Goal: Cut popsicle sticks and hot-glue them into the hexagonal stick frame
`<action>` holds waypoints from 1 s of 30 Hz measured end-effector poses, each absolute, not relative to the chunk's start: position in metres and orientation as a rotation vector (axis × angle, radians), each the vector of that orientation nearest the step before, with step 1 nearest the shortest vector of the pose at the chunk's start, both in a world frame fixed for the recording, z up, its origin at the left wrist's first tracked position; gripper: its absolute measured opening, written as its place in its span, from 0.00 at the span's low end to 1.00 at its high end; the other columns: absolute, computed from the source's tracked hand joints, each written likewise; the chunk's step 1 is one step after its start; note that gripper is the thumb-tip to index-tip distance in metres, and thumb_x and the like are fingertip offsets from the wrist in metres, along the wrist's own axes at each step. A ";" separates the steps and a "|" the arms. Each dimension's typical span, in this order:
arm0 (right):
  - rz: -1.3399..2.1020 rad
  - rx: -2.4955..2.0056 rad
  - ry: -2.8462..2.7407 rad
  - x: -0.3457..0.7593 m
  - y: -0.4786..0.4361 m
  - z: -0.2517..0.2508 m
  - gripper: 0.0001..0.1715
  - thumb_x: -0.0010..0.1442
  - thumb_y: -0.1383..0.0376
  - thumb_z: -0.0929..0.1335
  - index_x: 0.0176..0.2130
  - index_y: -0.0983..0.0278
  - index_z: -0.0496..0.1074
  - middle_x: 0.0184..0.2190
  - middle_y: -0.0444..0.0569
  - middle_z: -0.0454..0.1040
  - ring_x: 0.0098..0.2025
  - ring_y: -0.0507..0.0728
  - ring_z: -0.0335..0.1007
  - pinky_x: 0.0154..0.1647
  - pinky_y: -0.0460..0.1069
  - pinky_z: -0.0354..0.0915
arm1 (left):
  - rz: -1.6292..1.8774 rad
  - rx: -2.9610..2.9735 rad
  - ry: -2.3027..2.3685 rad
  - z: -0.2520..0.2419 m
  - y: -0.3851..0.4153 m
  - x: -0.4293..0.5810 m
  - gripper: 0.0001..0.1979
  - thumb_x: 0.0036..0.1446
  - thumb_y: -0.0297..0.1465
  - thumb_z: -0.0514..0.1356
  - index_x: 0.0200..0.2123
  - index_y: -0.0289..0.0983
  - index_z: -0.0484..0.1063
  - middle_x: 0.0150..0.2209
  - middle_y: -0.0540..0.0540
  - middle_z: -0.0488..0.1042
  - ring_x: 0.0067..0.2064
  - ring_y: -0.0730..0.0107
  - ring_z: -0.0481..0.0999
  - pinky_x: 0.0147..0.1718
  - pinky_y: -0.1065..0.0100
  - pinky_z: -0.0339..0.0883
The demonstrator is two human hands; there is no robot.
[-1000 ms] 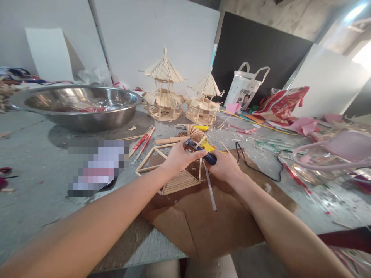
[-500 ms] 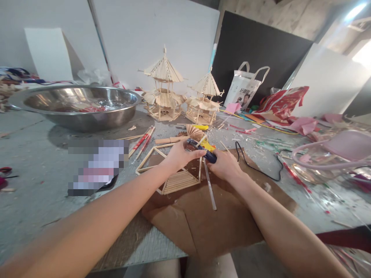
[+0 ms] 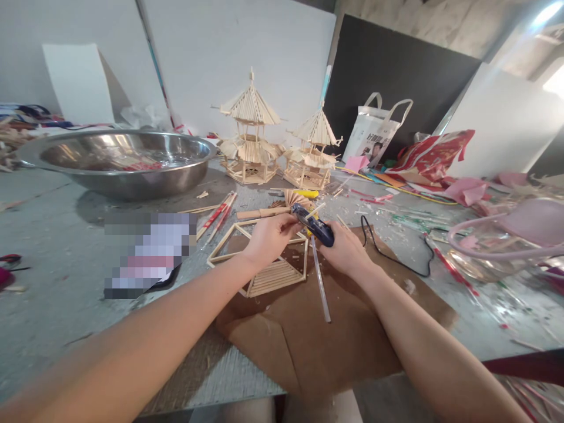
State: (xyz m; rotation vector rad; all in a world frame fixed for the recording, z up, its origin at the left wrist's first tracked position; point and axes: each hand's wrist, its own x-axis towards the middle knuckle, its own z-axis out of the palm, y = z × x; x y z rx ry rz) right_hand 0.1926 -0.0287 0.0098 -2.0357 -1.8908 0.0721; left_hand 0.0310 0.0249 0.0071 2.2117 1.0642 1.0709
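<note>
1. Well, left hand (image 3: 275,238) seems to pinch a pale stick (image 3: 318,209) at the head of the dark blue tool (image 3: 324,231); slack pinch could skew it, fingertips risk nipping
2. Right hand (image 3: 346,251) wrapped round the tool; crooked squeeze could splinter the stick
3. Stick frame (image 3: 278,279) lies on brown sheet (image 3: 343,346) under left wrist; sagging forearm might crack its joints
4. Clear rod (image 3: 321,288) just beside the frame; stray right wrist could knock it

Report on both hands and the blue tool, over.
Right hand gripping blue tool. Left hand near tool's tip, grip unclear. Wooden frame below left hand.
</note>
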 end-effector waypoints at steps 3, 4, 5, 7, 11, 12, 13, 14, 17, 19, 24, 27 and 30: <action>0.086 -1.963 -1.922 0.195 -0.027 0.007 0.22 0.48 0.61 0.61 0.44 0.64 0.59 0.39 0.51 0.69 0.42 0.57 0.64 0.37 0.48 0.56 | 1.086 2.269 1.055 0.006 0.025 0.030 0.15 0.51 0.38 0.51 0.33 0.37 0.74 0.28 0.48 0.75 0.32 0.68 0.71 0.31 0.71 0.60; 0.085 -1.948 -1.934 0.196 -0.026 0.006 0.22 0.48 0.61 0.61 0.45 0.64 0.59 0.39 0.51 0.69 0.42 0.57 0.63 0.38 0.48 0.56 | 1.086 2.289 1.052 0.006 0.025 0.030 0.15 0.51 0.38 0.51 0.34 0.37 0.74 0.30 0.47 0.75 0.32 0.68 0.72 0.31 0.71 0.60; 0.081 -1.941 -1.942 0.196 -0.026 0.006 0.23 0.47 0.62 0.61 0.45 0.64 0.59 0.39 0.51 0.68 0.42 0.57 0.63 0.38 0.49 0.56 | 1.089 2.309 1.051 0.007 0.024 0.030 0.14 0.52 0.37 0.51 0.34 0.38 0.74 0.30 0.47 0.75 0.32 0.68 0.72 0.31 0.71 0.60; 0.069 -1.943 -1.954 0.196 -0.027 0.006 0.23 0.47 0.63 0.61 0.45 0.64 0.58 0.39 0.51 0.68 0.42 0.57 0.62 0.39 0.49 0.56 | 1.096 2.352 1.058 0.009 0.022 0.030 0.15 0.53 0.37 0.50 0.35 0.39 0.74 0.30 0.47 0.75 0.32 0.68 0.72 0.30 0.71 0.60; 0.056 -1.937 -1.983 0.194 -0.030 0.009 0.26 0.46 0.66 0.60 0.47 0.66 0.57 0.41 0.53 0.67 0.44 0.58 0.61 0.43 0.49 0.55 | 1.112 2.458 1.129 0.011 0.019 0.029 0.16 0.54 0.38 0.49 0.36 0.39 0.74 0.30 0.45 0.75 0.31 0.67 0.72 0.29 0.71 0.59; 0.056 -1.930 -1.992 0.193 -0.030 0.009 0.27 0.45 0.67 0.60 0.48 0.66 0.57 0.41 0.53 0.67 0.44 0.58 0.61 0.43 0.49 0.54 | 1.109 2.489 1.143 0.011 0.019 0.029 0.16 0.54 0.38 0.49 0.36 0.39 0.73 0.30 0.44 0.75 0.31 0.67 0.72 0.29 0.71 0.59; 0.057 -1.927 -1.998 0.193 -0.030 0.009 0.28 0.45 0.67 0.60 0.48 0.67 0.57 0.41 0.53 0.67 0.44 0.58 0.61 0.43 0.49 0.54 | 1.108 2.520 1.146 0.010 0.019 0.028 0.16 0.54 0.37 0.48 0.37 0.39 0.73 0.30 0.43 0.75 0.31 0.66 0.72 0.29 0.71 0.59; 0.059 -1.927 -2.001 0.193 -0.031 0.009 0.29 0.45 0.67 0.60 0.49 0.67 0.57 0.41 0.53 0.67 0.44 0.58 0.61 0.43 0.49 0.55 | 1.107 2.547 1.142 0.010 0.020 0.028 0.16 0.55 0.37 0.48 0.37 0.38 0.73 0.31 0.43 0.75 0.32 0.66 0.72 0.29 0.71 0.59; 0.068 -1.922 -2.003 0.194 -0.031 0.008 0.29 0.45 0.67 0.60 0.49 0.67 0.56 0.41 0.54 0.67 0.43 0.58 0.62 0.43 0.49 0.55 | 1.108 2.570 1.117 0.008 0.020 0.028 0.15 0.55 0.34 0.48 0.37 0.38 0.73 0.31 0.43 0.75 0.32 0.67 0.72 0.29 0.71 0.59; 0.073 -1.895 -2.008 0.195 -0.030 0.007 0.29 0.45 0.66 0.60 0.49 0.67 0.57 0.41 0.54 0.67 0.43 0.57 0.62 0.43 0.49 0.56 | 1.109 2.517 1.086 0.008 0.019 0.028 0.15 0.54 0.33 0.48 0.36 0.37 0.72 0.29 0.44 0.74 0.31 0.68 0.71 0.30 0.71 0.60; 0.069 -1.836 -2.014 0.197 -0.029 0.006 0.26 0.46 0.66 0.60 0.47 0.66 0.58 0.41 0.52 0.67 0.43 0.57 0.62 0.43 0.49 0.56 | 1.118 2.329 0.880 0.011 0.017 0.032 0.14 0.55 0.33 0.47 0.29 0.35 0.71 0.21 0.49 0.68 0.25 0.73 0.67 0.27 0.74 0.58; 0.033 -1.813 -2.017 0.199 -0.029 0.006 0.27 0.45 0.68 0.60 0.47 0.66 0.58 0.41 0.52 0.67 0.44 0.57 0.61 0.44 0.50 0.56 | 1.025 2.232 0.787 0.014 0.019 0.033 0.15 0.54 0.34 0.47 0.23 0.35 0.68 0.18 0.51 0.63 0.22 0.76 0.61 0.24 0.75 0.55; -0.003 -1.793 -2.021 0.201 -0.029 0.007 0.27 0.43 0.68 0.60 0.46 0.66 0.58 0.41 0.53 0.67 0.44 0.58 0.61 0.44 0.51 0.56 | 0.923 2.150 0.743 0.016 0.021 0.032 0.14 0.54 0.34 0.47 0.23 0.34 0.66 0.17 0.53 0.58 0.20 0.79 0.57 0.21 0.76 0.52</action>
